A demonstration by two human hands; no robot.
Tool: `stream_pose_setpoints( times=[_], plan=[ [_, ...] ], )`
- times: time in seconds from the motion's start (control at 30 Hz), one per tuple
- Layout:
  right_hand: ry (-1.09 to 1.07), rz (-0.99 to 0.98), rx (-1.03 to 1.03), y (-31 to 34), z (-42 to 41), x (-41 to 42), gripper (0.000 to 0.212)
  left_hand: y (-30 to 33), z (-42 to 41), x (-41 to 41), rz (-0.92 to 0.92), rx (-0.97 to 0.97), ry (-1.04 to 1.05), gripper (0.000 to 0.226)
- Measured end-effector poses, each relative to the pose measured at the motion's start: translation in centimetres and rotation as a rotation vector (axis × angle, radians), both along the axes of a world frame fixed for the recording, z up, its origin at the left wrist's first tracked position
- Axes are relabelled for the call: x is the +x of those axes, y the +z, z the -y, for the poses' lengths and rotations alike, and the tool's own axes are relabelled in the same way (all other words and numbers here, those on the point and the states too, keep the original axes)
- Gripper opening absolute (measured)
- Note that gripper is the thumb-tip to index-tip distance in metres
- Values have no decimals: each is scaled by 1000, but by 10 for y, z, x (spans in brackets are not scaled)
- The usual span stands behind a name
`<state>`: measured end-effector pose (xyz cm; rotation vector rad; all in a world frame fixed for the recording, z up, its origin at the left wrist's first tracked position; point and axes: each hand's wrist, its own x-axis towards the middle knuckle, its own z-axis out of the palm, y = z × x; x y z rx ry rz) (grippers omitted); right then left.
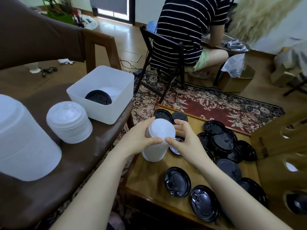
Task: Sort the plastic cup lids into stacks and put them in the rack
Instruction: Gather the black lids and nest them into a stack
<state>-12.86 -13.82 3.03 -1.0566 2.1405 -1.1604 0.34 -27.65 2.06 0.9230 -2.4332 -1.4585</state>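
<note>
Far left: big stack of white lids [25, 143], translucent plastic, ribbed sides where the rims nest, domed top; cut off by the frame edge. Sits on a brown seat [93, 155] w/ smooth, faintly shiny cover.

Next to it a shorter white stack [69, 122], same ribbed look, round, top lid slightly cloudy. Just beyond, a white bin [101, 93], squarish, matte plastic, rounded corners; inside, one black lid [98, 97] w/ embossed top lying beside or over white lids, can't tell which.

Centre: left hand [141, 140] and right hand [184, 138] both wrapped around a tall white lid stack [157, 140], fingers curled on its sides, thumbs nearly meeting on the near rim. Stack stands on the wooden tray [149, 178]; its base partly hidden by the left wrist. A black lid under the right hand is mostly covered.

Right: loose black lids [222, 141], glossy, round, raised rims, scattered and overlapping on the tray; some face up, some inverted, detail blurry. Two more near the front, one [177, 181] and one [205, 203].

Far right: wooden rack [280, 140] w/ oval cut-outs, cut off by frame; dark shape inside lowest hole, can't make out.

Beyond: patterned rug [207, 103], person in striped shirt [184, 30] seated on a dark chair.
</note>
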Motion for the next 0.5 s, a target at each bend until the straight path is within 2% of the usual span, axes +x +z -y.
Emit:
stream_pose_setpoints(
  times=[0.1,0.2,0.33,0.5],
  plan=[
    [2,-57,-57,-5,0,1,47,-1,2,-1,-45,59,1,84],
    [1,-108,-57,-11,0,-2,44,-2,3,-2,-101,151,-3,82],
    [-1,-101,-44,-17,0,-4,42,-9,6,-7,-96,92,42,52],
    [-6,-127,-50,-23,-2,-3,39,-12,7,-10,-72,115,92,49]
  ],
)
